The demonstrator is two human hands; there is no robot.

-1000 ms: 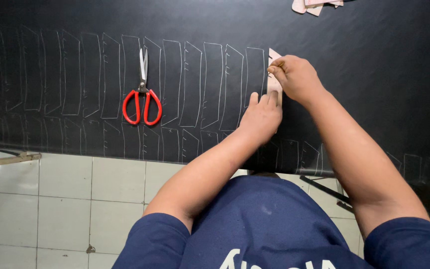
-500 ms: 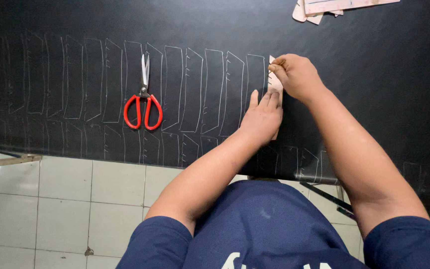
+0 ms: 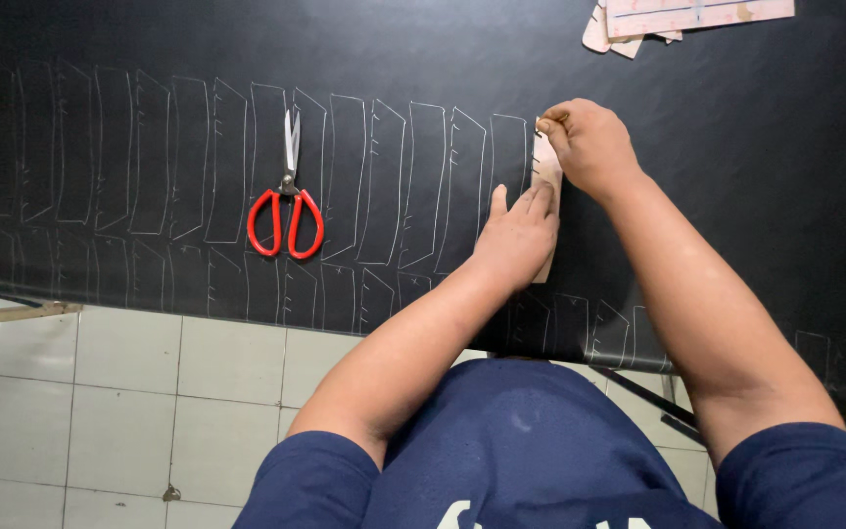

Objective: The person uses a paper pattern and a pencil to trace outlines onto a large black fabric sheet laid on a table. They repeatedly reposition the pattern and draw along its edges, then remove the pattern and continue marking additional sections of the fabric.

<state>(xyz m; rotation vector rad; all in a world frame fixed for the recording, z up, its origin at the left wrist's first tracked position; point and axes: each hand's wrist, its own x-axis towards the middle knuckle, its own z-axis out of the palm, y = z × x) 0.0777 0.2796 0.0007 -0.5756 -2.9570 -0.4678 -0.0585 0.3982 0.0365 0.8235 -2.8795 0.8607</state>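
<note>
Head view showed the left hand [image 3: 519,235] lying flat and open, pressing the tan pattern piece [image 3: 546,171] onto the black sheet [image 3: 717,147]. Just above it, the right hand [image 3: 589,145] was closed on a small marker, hard to see. Pressing firmly would stop slipping, I think.

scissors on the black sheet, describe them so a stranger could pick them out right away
A large black sheet marked with rows of white chalk outlines covers the work surface. Left of the person's left hand, lying on those outlines, is a pair of red-handled metal scissors, blades pointing away from the person. Their red loops are the only bright colour on the sheet.
</note>
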